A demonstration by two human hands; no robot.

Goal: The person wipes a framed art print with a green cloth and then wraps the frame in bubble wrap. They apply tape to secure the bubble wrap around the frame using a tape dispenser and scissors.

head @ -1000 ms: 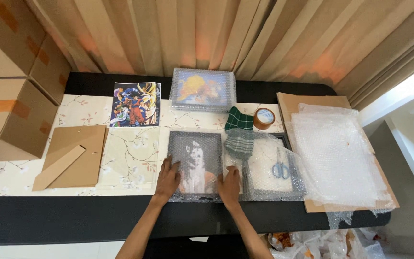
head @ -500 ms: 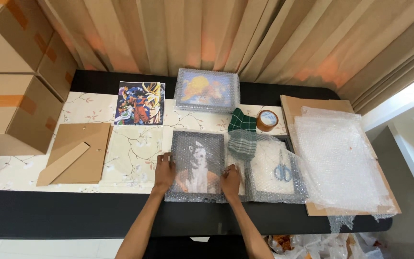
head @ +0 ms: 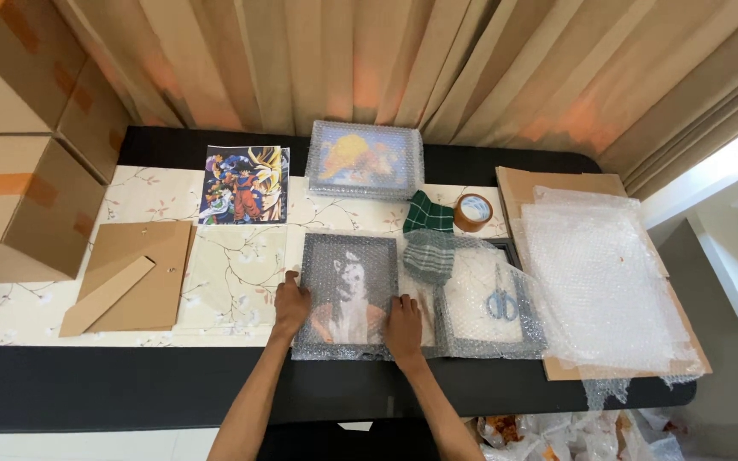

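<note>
A dark picture frame wrapped in bubble wrap (head: 350, 282) lies flat on the table in front of me. My left hand (head: 290, 303) presses on its lower left edge with fingers spread. My right hand (head: 404, 320) rests flat on its lower right edge. Neither hand grips anything. Right of the frame lies a second bubble-wrapped frame (head: 484, 337) with scissors (head: 500, 301) on top and a green checked cloth (head: 427, 239) at its upper left.
A roll of brown tape (head: 473, 212), a stack of bubble wrap sheets on cardboard (head: 600, 273), a colourful cartoon print (head: 244, 184), another wrapped picture (head: 364, 159), a brown frame backing board (head: 134, 275) and cardboard boxes (head: 23, 183) at left. Curtains hang behind the table.
The hands stay on the wrapped frame's lower edge; the view has shifted slightly. My left hand has slid a little toward the frame's left edge.
</note>
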